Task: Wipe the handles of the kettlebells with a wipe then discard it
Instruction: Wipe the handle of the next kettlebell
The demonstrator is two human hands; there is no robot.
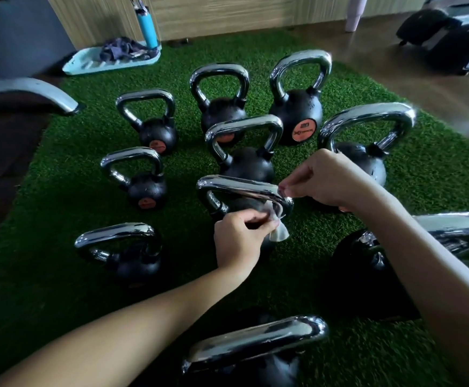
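White wipe is pinched below the handle by the left hand. Its other end is seemingly pinched beside the handle by the right hand. It should be kept taut.

A green turf mat covers the floor, and bare brown floor shows beyond its edge at two o'clock. Ten black kettlebells with chrome handles stand upright on the turf. Three form a far row from eleven to one o'clock. One sits at centre with another just behind it. Single ones stand at nine, eight, two, three and six o'clock. A pale blue tray lies at the mat's far edge at eleven o'clock.
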